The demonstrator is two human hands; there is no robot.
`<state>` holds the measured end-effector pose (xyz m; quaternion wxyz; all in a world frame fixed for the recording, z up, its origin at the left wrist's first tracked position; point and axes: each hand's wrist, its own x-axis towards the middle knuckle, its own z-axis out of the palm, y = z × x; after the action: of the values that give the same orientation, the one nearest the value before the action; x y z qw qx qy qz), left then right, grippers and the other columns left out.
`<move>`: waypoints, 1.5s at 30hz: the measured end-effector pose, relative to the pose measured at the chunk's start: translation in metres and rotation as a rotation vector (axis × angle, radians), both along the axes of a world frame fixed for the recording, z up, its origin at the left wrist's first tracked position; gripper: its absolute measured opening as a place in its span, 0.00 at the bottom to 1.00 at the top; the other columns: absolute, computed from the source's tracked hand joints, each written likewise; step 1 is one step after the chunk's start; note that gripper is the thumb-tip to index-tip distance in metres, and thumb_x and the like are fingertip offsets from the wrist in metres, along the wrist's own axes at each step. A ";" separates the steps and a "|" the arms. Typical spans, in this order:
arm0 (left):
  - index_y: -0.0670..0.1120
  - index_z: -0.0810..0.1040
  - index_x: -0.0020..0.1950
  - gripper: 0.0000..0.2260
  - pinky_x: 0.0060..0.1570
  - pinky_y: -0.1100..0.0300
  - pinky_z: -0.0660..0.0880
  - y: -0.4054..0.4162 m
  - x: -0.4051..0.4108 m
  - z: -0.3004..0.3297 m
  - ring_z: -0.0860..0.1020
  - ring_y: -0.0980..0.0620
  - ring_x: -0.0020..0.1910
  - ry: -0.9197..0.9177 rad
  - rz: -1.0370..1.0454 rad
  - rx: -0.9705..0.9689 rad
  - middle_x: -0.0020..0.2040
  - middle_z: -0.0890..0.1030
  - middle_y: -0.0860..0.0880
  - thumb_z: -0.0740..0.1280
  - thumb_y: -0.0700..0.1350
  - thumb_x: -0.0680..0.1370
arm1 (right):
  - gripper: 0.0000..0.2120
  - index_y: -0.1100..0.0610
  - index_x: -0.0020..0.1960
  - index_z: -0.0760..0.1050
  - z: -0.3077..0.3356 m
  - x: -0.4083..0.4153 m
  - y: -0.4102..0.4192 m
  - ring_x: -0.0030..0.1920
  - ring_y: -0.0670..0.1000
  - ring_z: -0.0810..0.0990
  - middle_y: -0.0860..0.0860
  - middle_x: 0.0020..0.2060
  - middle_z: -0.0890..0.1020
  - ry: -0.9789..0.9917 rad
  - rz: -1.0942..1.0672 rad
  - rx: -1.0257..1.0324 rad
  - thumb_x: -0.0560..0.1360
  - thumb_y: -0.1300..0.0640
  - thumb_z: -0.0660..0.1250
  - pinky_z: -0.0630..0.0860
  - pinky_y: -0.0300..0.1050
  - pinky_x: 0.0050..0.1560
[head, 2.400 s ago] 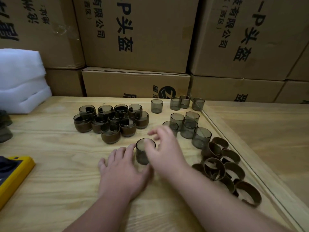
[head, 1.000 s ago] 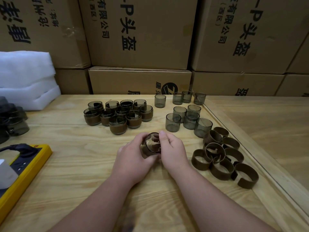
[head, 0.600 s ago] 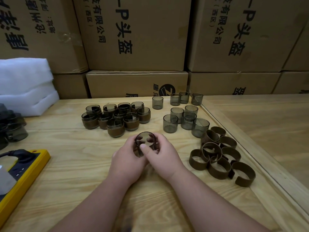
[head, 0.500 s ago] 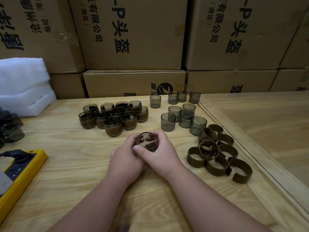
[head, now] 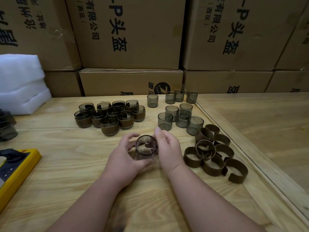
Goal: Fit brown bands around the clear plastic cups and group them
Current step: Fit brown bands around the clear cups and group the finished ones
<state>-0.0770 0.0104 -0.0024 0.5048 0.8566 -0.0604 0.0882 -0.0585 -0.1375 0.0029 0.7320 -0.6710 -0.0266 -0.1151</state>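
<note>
The person holds one clear cup (head: 146, 145) between both hands, tipped so its mouth faces the camera, just above the wooden table (head: 66, 164). The left hand (head: 124, 158) cups it from the left and beneath, fingers curled round its wall; the right hand (head: 167, 148) pinches its right side, with one finger raised past the rim. A brown band seems to sit round the cup, though fingers hide most of it.

Behind and to the left stands a tight cluster of banded cups (head: 109, 115); I count ten, all touching. To the right stand the bare cups (head: 179, 111): four in a far row, one of them set apart, and five bunched nearer, nine in all. Just right of the hands lies a heap of loose brown bands (head: 212, 153), about nine, overlapping one another.

At the left edge there is a yellow case (head: 18, 171), some dark cups (head: 7, 126) partly out of view, and white foam sheets (head: 20, 82). Cardboard boxes (head: 130, 34) are stacked along the back.
</note>
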 end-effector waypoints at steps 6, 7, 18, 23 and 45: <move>0.69 0.72 0.54 0.28 0.41 0.69 0.72 0.003 0.000 -0.003 0.81 0.66 0.45 -0.054 0.048 -0.116 0.50 0.81 0.67 0.83 0.51 0.63 | 0.25 0.40 0.54 0.75 -0.006 -0.004 0.010 0.50 0.39 0.83 0.39 0.48 0.83 -0.061 0.077 -0.252 0.61 0.33 0.75 0.80 0.36 0.49; 0.68 0.75 0.55 0.28 0.44 0.71 0.72 0.004 0.000 -0.003 0.80 0.68 0.48 -0.077 0.039 -0.118 0.50 0.81 0.67 0.83 0.50 0.63 | 0.24 0.41 0.55 0.76 -0.006 -0.005 0.009 0.49 0.41 0.84 0.41 0.47 0.84 -0.050 0.056 -0.214 0.63 0.33 0.73 0.80 0.38 0.49; 0.77 0.66 0.65 0.42 0.58 0.66 0.73 -0.002 -0.015 -0.005 0.79 0.62 0.59 -0.316 0.088 -0.204 0.59 0.80 0.66 0.85 0.50 0.63 | 0.13 0.48 0.54 0.82 -0.004 -0.011 0.003 0.52 0.48 0.84 0.48 0.49 0.87 0.016 0.143 -0.167 0.78 0.43 0.63 0.83 0.53 0.56; 0.74 0.67 0.66 0.40 0.63 0.61 0.73 -0.006 -0.017 -0.006 0.76 0.58 0.64 -0.404 0.088 -0.019 0.63 0.78 0.66 0.79 0.42 0.65 | 0.23 0.44 0.58 0.79 -0.004 -0.019 0.000 0.53 0.43 0.85 0.42 0.51 0.87 -0.046 0.272 -0.214 0.65 0.40 0.77 0.79 0.38 0.51; 0.63 0.74 0.66 0.30 0.67 0.50 0.72 -0.011 -0.025 0.003 0.73 0.71 0.60 -0.315 0.018 0.239 0.59 0.77 0.73 0.80 0.48 0.68 | 0.20 0.54 0.41 0.77 0.004 -0.019 -0.001 0.36 0.45 0.79 0.46 0.32 0.80 -0.014 0.043 -0.083 0.75 0.36 0.69 0.79 0.48 0.42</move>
<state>-0.1018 -0.0011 0.0008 0.3832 0.8865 -0.1411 0.2176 -0.0780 -0.1382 0.0065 0.7057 -0.6992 -0.0510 -0.1029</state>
